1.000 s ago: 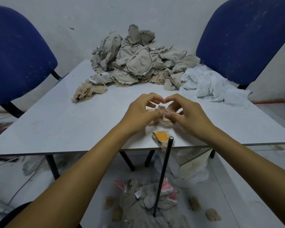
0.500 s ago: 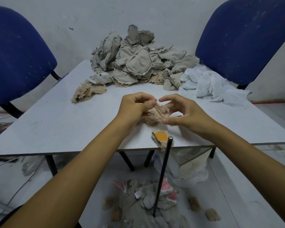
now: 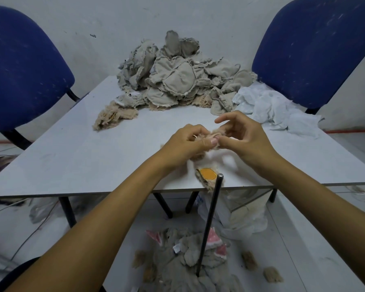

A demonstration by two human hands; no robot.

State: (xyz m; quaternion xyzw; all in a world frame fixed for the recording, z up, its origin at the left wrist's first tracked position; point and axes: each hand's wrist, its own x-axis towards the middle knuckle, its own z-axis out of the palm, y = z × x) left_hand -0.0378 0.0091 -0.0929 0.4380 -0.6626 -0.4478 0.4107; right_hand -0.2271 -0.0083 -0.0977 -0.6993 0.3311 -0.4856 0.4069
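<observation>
**Tan plush scrap [image 3: 214, 134] pinched from both sides over the bench [image 3: 82, 157]**

Head view: the left grip [image 3: 190, 142] clamps the scrap's near edge between thumb and curled fingers. The right grip [image 3: 247, 140] pinches its other side, thumb pressed against it and index finger lifted. The scrap sits between the two thumbs. Nearer the bench edge lies a plush piece with an orange patch [image 3: 207, 174], just beside a dark rod [image 3: 209, 224].

Tan fuzzy fabric piece [image 3: 212, 134]; grey-beige heap of sewn fabric shells [image 3: 177, 81]; white cloth [image 3: 276, 108]; orange patch [image 3: 208, 173]; blue chairs [image 3: 23, 72]; pale grey surface [image 3: 72, 157]; pink dotted ears [image 3: 214, 239]
</observation>
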